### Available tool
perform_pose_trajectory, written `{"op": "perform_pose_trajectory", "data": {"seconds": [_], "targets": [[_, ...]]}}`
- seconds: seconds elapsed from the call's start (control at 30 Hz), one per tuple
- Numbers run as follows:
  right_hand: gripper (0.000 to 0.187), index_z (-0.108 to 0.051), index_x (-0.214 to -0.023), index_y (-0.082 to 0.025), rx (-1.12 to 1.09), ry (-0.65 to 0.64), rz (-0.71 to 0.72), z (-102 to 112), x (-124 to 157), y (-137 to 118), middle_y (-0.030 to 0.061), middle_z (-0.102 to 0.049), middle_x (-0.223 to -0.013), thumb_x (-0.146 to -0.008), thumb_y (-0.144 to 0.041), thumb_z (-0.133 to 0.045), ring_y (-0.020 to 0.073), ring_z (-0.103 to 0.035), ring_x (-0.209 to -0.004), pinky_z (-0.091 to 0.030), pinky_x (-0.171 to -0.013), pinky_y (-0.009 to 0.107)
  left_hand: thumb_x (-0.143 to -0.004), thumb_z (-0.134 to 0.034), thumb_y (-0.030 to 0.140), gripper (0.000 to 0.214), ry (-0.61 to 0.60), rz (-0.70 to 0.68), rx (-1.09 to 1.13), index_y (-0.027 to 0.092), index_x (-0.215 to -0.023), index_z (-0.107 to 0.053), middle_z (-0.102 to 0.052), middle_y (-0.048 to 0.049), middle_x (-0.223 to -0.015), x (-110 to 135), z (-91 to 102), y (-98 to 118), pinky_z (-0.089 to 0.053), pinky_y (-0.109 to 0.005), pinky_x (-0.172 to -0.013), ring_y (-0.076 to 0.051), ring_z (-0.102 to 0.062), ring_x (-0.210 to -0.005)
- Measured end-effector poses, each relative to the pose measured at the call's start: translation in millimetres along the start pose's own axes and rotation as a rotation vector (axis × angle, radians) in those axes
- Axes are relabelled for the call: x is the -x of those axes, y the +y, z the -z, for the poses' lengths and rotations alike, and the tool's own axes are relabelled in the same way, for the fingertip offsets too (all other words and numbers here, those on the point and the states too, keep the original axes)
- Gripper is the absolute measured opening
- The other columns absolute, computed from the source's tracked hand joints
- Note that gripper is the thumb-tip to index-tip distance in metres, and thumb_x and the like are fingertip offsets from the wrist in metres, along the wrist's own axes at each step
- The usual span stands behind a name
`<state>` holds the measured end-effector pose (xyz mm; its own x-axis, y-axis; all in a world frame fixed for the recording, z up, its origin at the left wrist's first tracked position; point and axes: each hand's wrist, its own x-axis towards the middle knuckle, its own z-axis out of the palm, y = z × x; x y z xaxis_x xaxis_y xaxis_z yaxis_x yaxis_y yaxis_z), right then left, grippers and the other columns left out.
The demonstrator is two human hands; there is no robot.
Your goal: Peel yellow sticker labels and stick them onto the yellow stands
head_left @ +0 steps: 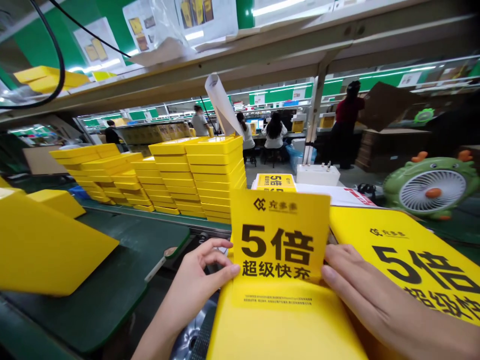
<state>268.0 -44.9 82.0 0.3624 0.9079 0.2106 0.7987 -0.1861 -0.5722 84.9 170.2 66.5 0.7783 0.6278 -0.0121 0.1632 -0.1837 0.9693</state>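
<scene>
A yellow printed label (280,235) with large black characters stands bent up over a yellow box (285,330) in front of me. Its lower part, with small print, appears to lie against the box's surface. My left hand (200,275) pinches the label's left edge between thumb and fingers. At the right edge, my right hand (360,285) has its thumb and fingers closed on the same label; part of its grip is hidden. Beside my right hand lies a larger yellow printed piece (412,250) with the same characters.
Stacks of yellow boxes (215,175) line the far side of the green conveyor (123,235). Large yellow boxes (48,245) sit at the left. A green fan (431,187) stands at right, near a white power strip (318,174). A shelf beam (210,60) crosses overhead; people work beyond.
</scene>
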Motion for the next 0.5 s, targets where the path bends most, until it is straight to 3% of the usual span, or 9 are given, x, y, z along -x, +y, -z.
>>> {"op": "perform_pose_trajectory", "data": {"seconds": [0.13, 0.2, 0.3, 0.4, 0.5], "targets": [[0.054, -0.031, -0.141, -0.027, 0.147, -0.018, -0.06, -2, 8, 2, 0.0, -0.038, -0.142, -0.092, -0.049, -0.024, 0.0304, -0.041, -0.125, -0.047, -0.099, 0.047, -0.066, -0.076, 0.032, 0.042, 0.011, -0.003, 0.036, 0.016, -0.099, -0.055, -0.065, -0.0013, -0.078, 5, -2.4, 9, -0.044, -0.021, -0.064, -0.015, -0.058, -0.072], [0.059, -0.017, -0.144, -0.028, 0.23, -0.033, -0.104, -5, 8, 8, -0.0019, -0.03, -0.147, -0.092, -0.052, -0.022, 0.0319, -0.035, -0.129, -0.045, -0.1, 0.053, -0.067, -0.074, 0.03, 0.039, 0.028, -0.012, 0.006, 0.016, -0.099, -0.057, -0.066, -0.0019, -0.082, 6, -3.0, 11, -0.045, -0.02, -0.064, -0.016, -0.059, -0.074], [0.061, -0.004, -0.144, -0.034, 0.291, -0.057, -0.123, -7, 10, 21, -0.0048, -0.025, -0.148, -0.091, -0.056, -0.023, 0.0292, -0.03, -0.133, -0.038, -0.103, 0.057, -0.078, -0.066, 0.036, 0.032, 0.051, -0.053, -0.083, 0.018, -0.103, -0.059, -0.068, -0.0023, -0.085, 8, -0.5, 7, -0.048, -0.021, -0.078, -0.017, -0.06, -0.088], [0.064, -0.002, -0.143, -0.037, 0.322, 0.009, -0.103, -5, 18, 38, -0.0041, -0.026, -0.148, -0.089, -0.057, -0.029, 0.0268, -0.031, -0.133, -0.038, -0.101, 0.057, -0.084, -0.059, 0.046, 0.036, 0.09, -0.072, -0.108, 0.021, -0.109, -0.059, -0.066, -0.0036, -0.105, 12, 7.3, 0, -0.047, -0.021, -0.088, -0.018, -0.057, -0.103], [0.056, -0.015, -0.14, -0.039, 0.365, 0.123, -0.03, 0, 32, 49, -0.0034, -0.036, -0.143, -0.089, -0.052, -0.035, 0.0246, -0.039, -0.128, -0.044, -0.097, 0.055, -0.087, -0.054, 0.048, 0.031, 0.208, -0.122, -0.198, 0.027, -0.109, -0.059, -0.061, 0.0007, -0.115, 21, 15.4, -2, -0.045, -0.02, -0.091, -0.016, -0.055, -0.108]]}}
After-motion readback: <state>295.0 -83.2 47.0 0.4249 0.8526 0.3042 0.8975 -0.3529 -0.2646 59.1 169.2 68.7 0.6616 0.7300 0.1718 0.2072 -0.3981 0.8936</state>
